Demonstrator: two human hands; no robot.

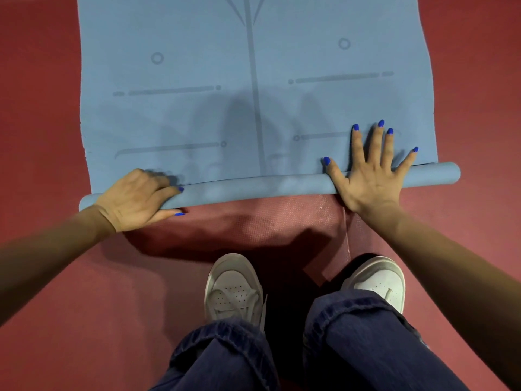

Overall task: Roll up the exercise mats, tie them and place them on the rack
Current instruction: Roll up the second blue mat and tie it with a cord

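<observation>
Mat on the floor ahead of me, its near end rolled.

The mat (253, 80) lies flat on the floor (42, 108), stretching away from me; its roll (253, 187) runs left to right between the flat part and my shoes (234, 289). My left hand (135, 198) sits on the roll's left end, my right hand (369, 176) across its right part, fingers (356, 142) on the flat mat.

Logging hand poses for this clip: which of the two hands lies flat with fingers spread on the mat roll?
The right hand: its straight, spread fingers press across the rolled end of the blue exercise mat. The left hand instead curls its fingers around the roll.
</observation>
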